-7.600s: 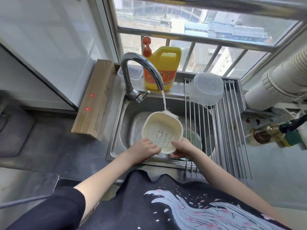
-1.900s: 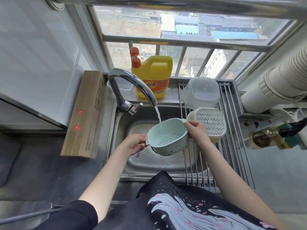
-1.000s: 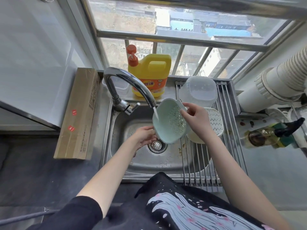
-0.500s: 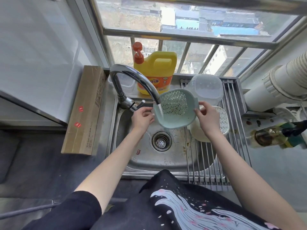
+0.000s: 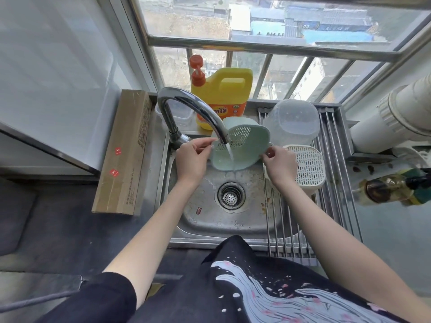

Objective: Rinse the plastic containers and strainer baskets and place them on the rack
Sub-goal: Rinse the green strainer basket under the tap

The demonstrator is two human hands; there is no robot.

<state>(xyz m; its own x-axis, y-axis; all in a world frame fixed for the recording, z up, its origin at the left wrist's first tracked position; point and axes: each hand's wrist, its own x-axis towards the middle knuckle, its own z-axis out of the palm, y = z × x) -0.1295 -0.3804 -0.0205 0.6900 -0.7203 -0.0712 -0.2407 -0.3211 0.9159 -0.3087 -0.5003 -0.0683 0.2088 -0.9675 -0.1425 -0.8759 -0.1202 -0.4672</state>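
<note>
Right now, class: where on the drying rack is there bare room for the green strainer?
Free: the rack's near bars, below the white strainer basket. Crowded: its far end, where the clear container sits behind the basket.

Both hands, left hand (image 5: 190,159) and right hand (image 5: 281,165), grip the green strainer basket (image 5: 245,148) under the running faucet (image 5: 186,106). A white strainer basket (image 5: 309,166) sits right, on the rack (image 5: 331,194).

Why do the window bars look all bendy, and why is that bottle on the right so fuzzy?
Head view: the wide lens curves the window bars and the edges. The bottle sits near the edge and looks smeared. In the middle the green strainer and the faucet are sharp, lit by daylight.
</note>
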